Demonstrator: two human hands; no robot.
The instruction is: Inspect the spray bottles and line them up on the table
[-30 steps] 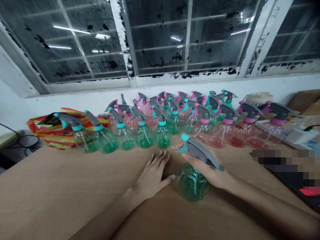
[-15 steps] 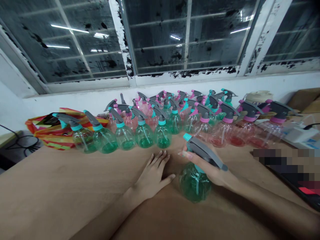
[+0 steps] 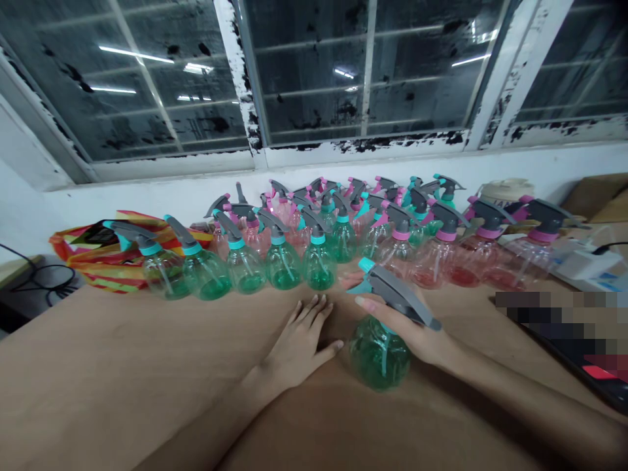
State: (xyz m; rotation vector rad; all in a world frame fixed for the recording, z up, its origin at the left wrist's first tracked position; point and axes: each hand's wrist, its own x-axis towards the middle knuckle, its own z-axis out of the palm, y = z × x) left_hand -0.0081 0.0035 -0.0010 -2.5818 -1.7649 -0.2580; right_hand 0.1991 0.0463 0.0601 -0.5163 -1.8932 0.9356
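Observation:
My right hand (image 3: 409, 324) grips a green spray bottle (image 3: 380, 360) round its neck, just under the grey and teal trigger head. The bottle is tilted slightly, its nozzle pointing away to the upper left. The fingers on the trigger's far side are partly hidden by the head. To the left of the bottle, my left hand (image 3: 301, 343) lies flat on the wooden table (image 3: 161, 373), fingers stretched out and holding nothing. Beyond its fingertips stands a row of green spray bottles (image 3: 285, 268) with teal collars.
Pink spray bottles (image 3: 466, 271) stand at the right of the row, and more are crowded behind towards the wall. A colourful bag (image 3: 98, 261) is at the left. On the right are a partly pixelated dark device (image 3: 608, 386), a white power adapter (image 3: 583, 258) and a cardboard box (image 3: 598, 196).
My right fingers closed on the trigger half a second ago and have now loosened, so the teal trigger shows forward again. The bottle shifted right and came back. My left hand stayed put.

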